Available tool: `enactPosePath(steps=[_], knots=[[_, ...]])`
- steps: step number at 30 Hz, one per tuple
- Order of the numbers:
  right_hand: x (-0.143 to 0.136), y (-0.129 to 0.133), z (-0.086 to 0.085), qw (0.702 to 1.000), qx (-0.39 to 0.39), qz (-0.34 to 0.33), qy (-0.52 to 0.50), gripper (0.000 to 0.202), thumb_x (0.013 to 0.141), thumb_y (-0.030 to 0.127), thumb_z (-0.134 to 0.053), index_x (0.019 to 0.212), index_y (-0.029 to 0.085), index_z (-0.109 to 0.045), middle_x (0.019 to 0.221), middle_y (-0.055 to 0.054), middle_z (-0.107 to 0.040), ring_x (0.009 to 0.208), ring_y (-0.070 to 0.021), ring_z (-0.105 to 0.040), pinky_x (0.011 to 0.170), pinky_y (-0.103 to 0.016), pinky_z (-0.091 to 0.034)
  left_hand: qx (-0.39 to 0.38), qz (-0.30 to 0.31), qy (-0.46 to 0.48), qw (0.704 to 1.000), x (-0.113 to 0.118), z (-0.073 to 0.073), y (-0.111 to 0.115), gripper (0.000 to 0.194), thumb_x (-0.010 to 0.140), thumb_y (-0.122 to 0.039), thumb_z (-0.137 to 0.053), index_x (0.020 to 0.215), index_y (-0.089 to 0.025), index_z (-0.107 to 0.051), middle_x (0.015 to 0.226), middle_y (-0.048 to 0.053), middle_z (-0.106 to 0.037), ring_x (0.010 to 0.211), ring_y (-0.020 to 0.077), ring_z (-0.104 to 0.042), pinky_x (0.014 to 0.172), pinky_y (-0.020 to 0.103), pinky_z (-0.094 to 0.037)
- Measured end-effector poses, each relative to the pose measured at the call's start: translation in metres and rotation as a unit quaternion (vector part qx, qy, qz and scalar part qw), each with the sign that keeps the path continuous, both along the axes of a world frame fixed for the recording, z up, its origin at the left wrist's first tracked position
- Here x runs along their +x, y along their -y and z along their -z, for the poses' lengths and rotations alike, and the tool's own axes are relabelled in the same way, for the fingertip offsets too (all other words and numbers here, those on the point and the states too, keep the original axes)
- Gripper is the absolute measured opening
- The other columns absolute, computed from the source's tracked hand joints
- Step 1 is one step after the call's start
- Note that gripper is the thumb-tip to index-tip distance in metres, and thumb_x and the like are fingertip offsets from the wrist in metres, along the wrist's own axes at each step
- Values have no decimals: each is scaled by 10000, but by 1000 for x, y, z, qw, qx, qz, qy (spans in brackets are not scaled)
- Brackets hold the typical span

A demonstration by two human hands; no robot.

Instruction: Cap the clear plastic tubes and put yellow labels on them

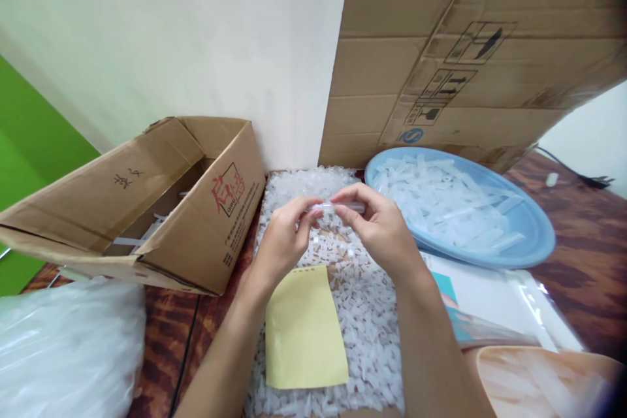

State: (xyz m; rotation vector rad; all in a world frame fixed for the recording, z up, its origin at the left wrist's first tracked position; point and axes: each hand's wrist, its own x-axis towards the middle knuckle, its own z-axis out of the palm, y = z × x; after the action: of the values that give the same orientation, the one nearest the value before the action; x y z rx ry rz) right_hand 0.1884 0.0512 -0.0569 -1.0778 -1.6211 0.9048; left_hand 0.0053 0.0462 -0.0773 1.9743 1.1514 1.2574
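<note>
Clear plastic tube (329, 208) is lying crosswise between both hands, above small plastic pieces (367, 333), its long axis running left to right. Left hand (289, 225) is pinching its left end; right hand (375, 222) is gripping its right part, fingertips nearly meeting. Neither hand is sitting nearer.

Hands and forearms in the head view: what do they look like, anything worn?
The left hand and right hand are bare, without gloves; no ring shows. Both forearms are uncovered where visible, with no sleeve, watch or bracelet.
</note>
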Motion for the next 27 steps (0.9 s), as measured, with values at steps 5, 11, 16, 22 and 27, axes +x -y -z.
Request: enactPosePath(steps=[5, 11, 16, 22, 27], knots=[[2, -2, 3, 993, -114, -22, -33, 424, 981, 619, -590, 1059, 207, -651, 595, 36, -598, 460, -110, -469, 457, -232, -369, 68, 15, -23, 997, -3, -7, 3, 192, 1046, -220, -553, 1158, -183, -705, 973, 62, -750, 805, 162, -717, 787, 274, -535], [-6, -5, 4, 988, -39, -18, -148, 419, 811, 487, -850, 1036, 231, -605, 938, -15, -693, 595, -119, -634, 472, -223, -477, 48, -15, 20, 999, -10, -9, 1, 177, 1031, -215, -592, 1152, -178, -715, 976, 60, -755, 803, 158, -729, 779, 277, -553], [-10, -5, 2, 984, -114, 5, -139, 463, 942, 659, -625, 931, 197, -631, 475, 60, -538, 307, -74, -374, 318, -205, -250, 114, 6, -19, 993, -14, -15, 2, 209, 1007, -152, -620, 1177, -186, -735, 981, 59, -751, 906, 171, -704, 833, 289, -538], [-11, 1, -8, 982, 0, -9, -188, 379, 781, 452, -889, 1002, 197, -717, 730, -9, -711, 600, -151, -656, 517, -252, -547, 52, -18, 2, 998, -17, -18, 3, 198, 991, -214, -665, 1168, -181, -748, 1042, 63, -797, 848, 169, -750, 801, 282, -564], [-21, 6, -19, 982, 19, 109, -156, 360, 788, 491, -875, 890, 182, -721, 592, 18, -643, 432, -126, -558, 379, -239, -414, 105, -102, -78, 986, -11, -25, 10, 145, 869, -235, -818, 1000, -181, -785, 962, 56, -807, 911, 245, -741, 854, 347, -542]])
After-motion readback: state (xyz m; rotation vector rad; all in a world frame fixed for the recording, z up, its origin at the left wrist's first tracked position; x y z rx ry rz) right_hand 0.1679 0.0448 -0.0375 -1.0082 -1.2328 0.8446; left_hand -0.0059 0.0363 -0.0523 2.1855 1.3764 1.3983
